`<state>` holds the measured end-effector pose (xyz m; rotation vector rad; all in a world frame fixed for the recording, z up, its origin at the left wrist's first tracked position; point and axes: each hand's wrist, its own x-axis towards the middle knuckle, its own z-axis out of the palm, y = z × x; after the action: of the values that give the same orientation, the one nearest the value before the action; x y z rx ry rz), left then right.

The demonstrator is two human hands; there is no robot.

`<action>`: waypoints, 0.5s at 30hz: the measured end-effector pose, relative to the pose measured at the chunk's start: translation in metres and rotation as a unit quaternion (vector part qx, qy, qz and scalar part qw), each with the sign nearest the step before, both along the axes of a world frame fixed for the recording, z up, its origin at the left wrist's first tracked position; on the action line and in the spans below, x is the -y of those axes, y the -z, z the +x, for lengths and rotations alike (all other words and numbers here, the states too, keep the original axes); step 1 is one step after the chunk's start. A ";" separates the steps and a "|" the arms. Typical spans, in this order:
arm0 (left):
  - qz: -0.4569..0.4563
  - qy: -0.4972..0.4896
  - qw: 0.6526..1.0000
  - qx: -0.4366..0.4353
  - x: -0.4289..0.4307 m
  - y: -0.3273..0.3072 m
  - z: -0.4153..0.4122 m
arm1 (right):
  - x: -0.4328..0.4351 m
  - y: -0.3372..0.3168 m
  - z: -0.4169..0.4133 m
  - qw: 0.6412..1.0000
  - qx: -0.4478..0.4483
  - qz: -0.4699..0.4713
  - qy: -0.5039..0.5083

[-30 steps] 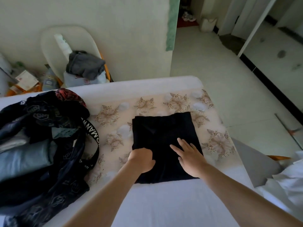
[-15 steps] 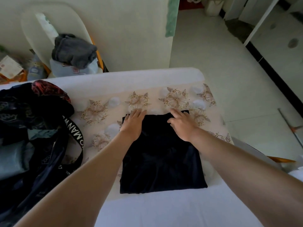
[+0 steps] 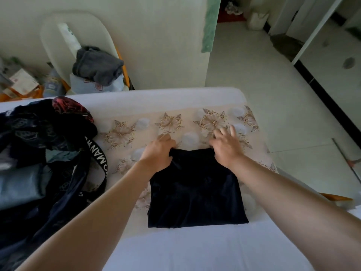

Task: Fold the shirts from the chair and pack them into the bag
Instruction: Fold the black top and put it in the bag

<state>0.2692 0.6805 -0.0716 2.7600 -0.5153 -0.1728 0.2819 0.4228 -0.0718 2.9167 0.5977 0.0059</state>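
Observation:
A black shirt (image 3: pixel 195 188) lies folded into a rectangle on the floral bedspread (image 3: pixel 121 133). My left hand (image 3: pixel 160 151) grips its far left corner, which is bunched up a little. My right hand (image 3: pixel 226 147) rests on the far right corner, its fingers spread out past the edge onto the bedspread. At the left the dark bag (image 3: pixel 64 178) lies open, with folded blue-grey clothes (image 3: pixel 17 184) inside. Behind the bed a white chair (image 3: pixel 56 36) carries a crumpled grey garment (image 3: pixel 95 65) on top of a pale blue one (image 3: pixel 82 87).
White bedsheet (image 3: pixel 195 251) covers the near part of the bed. Clutter of boxes and bottles (image 3: pixel 23 81) sits left of the chair. Tiled floor (image 3: pixel 273 85) stretches off to the right, and a wall corner (image 3: pixel 207 55) stands behind the bed.
Both hands slid from the near half of the shirt up to its far edge. The left hand now grips the far left corner, which has lifted slightly.

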 end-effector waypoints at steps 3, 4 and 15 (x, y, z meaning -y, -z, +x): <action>-0.052 0.017 0.998 0.038 -0.008 -0.007 -0.036 | 0.005 -0.015 -0.022 0.995 -0.013 0.093 -0.026; -0.066 0.034 0.995 0.058 -0.010 -0.007 -0.051 | 0.007 -0.018 -0.033 0.992 -0.013 0.123 -0.033; 0.010 0.091 0.989 -0.120 0.008 0.005 -0.160 | 0.014 -0.010 -0.157 0.958 -0.286 0.027 0.021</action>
<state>0.1094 0.6721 -0.0764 2.6579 -0.7011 -0.5480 0.1249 0.4086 -0.0621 2.9680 0.6116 -0.8636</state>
